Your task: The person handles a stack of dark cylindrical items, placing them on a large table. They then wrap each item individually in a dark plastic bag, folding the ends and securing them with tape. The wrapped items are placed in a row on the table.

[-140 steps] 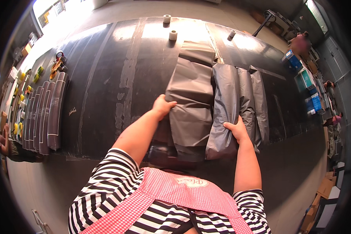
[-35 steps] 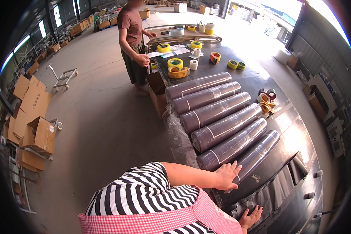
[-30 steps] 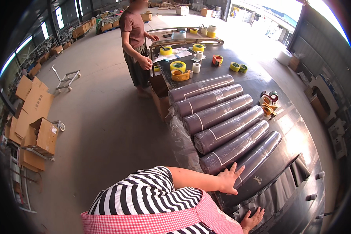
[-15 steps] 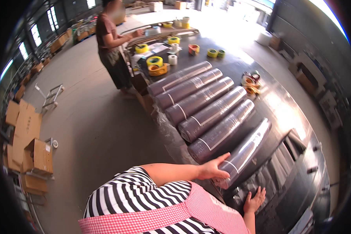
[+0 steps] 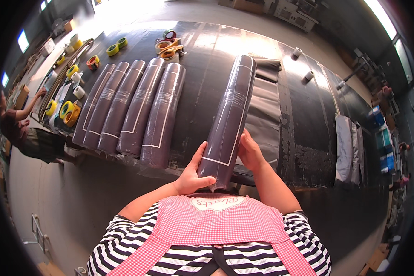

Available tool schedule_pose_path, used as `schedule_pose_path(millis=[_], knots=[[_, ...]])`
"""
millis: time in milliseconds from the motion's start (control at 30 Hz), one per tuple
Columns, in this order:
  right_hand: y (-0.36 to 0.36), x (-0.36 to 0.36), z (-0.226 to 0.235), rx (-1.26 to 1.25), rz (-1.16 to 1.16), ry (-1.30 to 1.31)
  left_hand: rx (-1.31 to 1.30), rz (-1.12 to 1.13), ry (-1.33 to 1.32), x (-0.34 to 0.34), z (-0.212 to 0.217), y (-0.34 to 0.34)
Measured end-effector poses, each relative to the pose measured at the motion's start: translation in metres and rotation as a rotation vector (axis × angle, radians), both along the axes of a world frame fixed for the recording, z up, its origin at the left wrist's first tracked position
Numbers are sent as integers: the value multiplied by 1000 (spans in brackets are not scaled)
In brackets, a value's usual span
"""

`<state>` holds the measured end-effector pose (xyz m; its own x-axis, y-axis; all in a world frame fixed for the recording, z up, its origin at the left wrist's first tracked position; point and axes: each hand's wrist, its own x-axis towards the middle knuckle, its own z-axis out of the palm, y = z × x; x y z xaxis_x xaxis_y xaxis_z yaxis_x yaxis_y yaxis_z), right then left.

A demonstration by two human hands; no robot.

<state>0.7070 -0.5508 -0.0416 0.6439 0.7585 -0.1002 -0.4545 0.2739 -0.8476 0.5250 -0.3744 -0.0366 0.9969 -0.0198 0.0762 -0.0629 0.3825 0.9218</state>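
A dark purple-grey roll wrapped in clear film (image 5: pixel 227 124), with a thin white line along it, lies between my hands, its near end close to my apron. My left hand (image 5: pixel 192 178) is around its lower left side, thumb across the near end. On the opposite side my right hand (image 5: pixel 251 152) presses against the roll, its fingers partly hidden behind it. Just right of the roll, a flat dark grey sheet (image 5: pixel 264 110) lies on the black table (image 5: pixel 200 69). Several similar wrapped rolls (image 5: pixel 131 106) rest side by side to the left.
Tape rolls and dispensers (image 5: pixel 168 46) sit at the far side, with more tape rolls (image 5: pixel 69 112) at the left. Small cylinders (image 5: pixel 309 75) stand toward the right, beyond folded grey material (image 5: pixel 345 147). A person (image 5: pixel 25 129) stands at the table's left end.
My view has swung right. My right hand has moved from the dark sheet to the wrapped roll, which both hands now hold. The roll has shifted away from the row, toward the sheet.
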Motion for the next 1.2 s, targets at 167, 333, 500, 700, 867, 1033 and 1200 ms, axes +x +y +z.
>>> schedule_pose_path(millis=[167, 333, 500, 700, 867, 1033, 1200], knots=[[-27, 5, -2, 209, -100, 280, 272, -84, -19, 33, 6, -35], [-79, 13, 11, 186, -211, 302, 166, -220, -57, 72, -15, -65], [-135, 25, -5, 118, -346, 257, 721, -174, -15, 116, -22, -77], [-204, 25, -13, 74, -404, 359, 1427, -280, -354, 125, -36, -95], [-266, -26, -1, 52, -303, 427, 1488, -278, -298, 127, -35, -91], [-314, -80, 17, -131, -220, 212, 1495, -274, -440, 139, -49, -96], [-322, -125, 13, -239, -99, 131, 1386, -226, -353, 147, -55, -95]])
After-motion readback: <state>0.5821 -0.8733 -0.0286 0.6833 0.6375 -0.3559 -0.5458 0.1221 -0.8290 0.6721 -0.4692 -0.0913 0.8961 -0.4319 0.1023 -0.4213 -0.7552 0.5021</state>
